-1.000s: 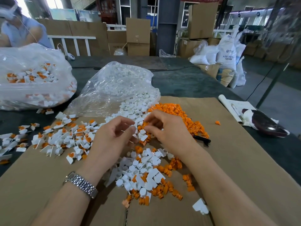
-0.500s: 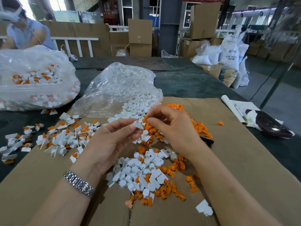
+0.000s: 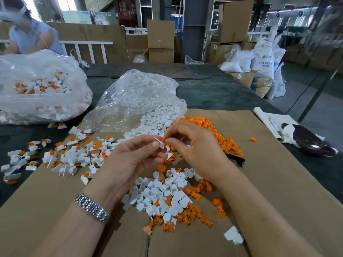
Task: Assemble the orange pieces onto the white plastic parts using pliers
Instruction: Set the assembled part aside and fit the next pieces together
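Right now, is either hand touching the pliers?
Apart. The head view shows the black pliers lying on the cardboard beyond the right hand; left hand is farther away.

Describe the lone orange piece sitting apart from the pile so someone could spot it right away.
Start at the brown cardboard sheet covering the table, then find the big orange pile near its far edge. To the right of that pile, alone on bare cardboard, lies the stray orange piece, touching nothing else.

Light: even, soft daylight | Source: blown-out windows (image 3: 63, 4) at top left | Glare: sheen on clear plastic bags (image 3: 133, 101) | Shadows: faint under forearms | Distortion: wide-angle bending at edges | Focus: background slightly soft
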